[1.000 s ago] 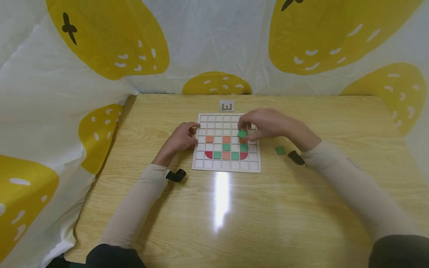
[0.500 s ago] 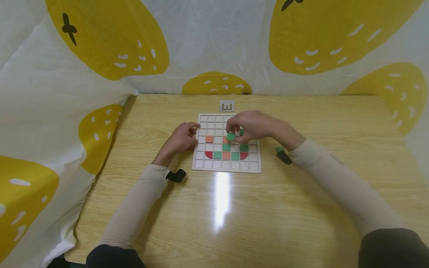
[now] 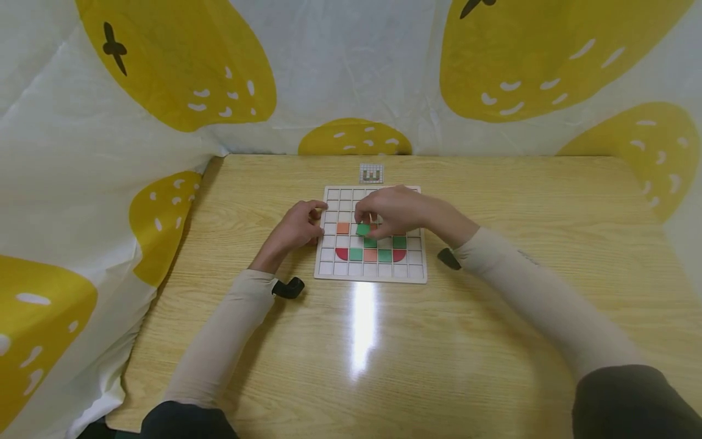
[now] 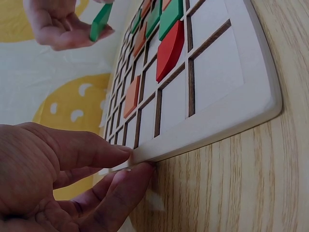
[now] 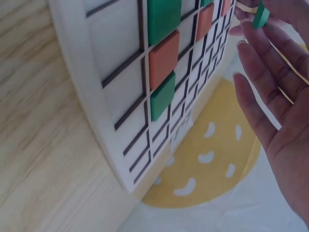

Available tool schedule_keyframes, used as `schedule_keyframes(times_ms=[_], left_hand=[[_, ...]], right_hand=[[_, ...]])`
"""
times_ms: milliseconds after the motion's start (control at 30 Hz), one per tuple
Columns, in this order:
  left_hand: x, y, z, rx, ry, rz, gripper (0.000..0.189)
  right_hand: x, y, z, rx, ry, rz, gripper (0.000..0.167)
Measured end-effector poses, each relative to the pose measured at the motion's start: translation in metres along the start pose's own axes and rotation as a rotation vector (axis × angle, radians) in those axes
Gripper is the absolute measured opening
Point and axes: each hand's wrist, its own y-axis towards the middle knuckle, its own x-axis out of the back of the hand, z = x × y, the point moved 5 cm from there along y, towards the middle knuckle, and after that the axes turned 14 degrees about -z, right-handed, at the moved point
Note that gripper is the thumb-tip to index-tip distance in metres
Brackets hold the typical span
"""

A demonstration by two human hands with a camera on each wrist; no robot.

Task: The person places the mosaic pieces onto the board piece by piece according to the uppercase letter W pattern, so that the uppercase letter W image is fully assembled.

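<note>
A white grid board [image 3: 326,268] lies on the table with coloured tiles in some squares. My left hand [image 3: 298,225] holds its left edge, thumb on the rim and a finger against the side in the left wrist view. Above the board's middle, my right hand [image 3: 397,210] pinches a green square tile [image 4: 100,23] between thumb and fingertips. On the board show an orange tile [image 3: 342,228], two red rounded-corner tiles [image 3: 342,253] at either end of a lower row, and several green tiles [image 3: 385,255]. The right hand covers part of the upper right squares.
Behind the board lies a small card [image 3: 372,173] printed with a gridded figure. A white cloth [image 3: 356,73] with yellow fruit shapes hangs along the back and left of the wooden table [image 3: 274,366]. Black camera mounts [image 3: 288,287] stick out at both wrists.
My right hand has moved left across the board with the green tile, its sleeve now hiding the loose green tile on the table. The left hand stays on the board's edge.
</note>
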Motion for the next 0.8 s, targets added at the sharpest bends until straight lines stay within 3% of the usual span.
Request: schedule_keyframes(times_ms=[800], left_hand=[[0.0, 0.001, -0.003, -0.004, 0.017, -0.001, 0.058]], right_hand=[[-0.032, 0.03, 0.014, 0.038, -0.076, 0.042, 0.024]])
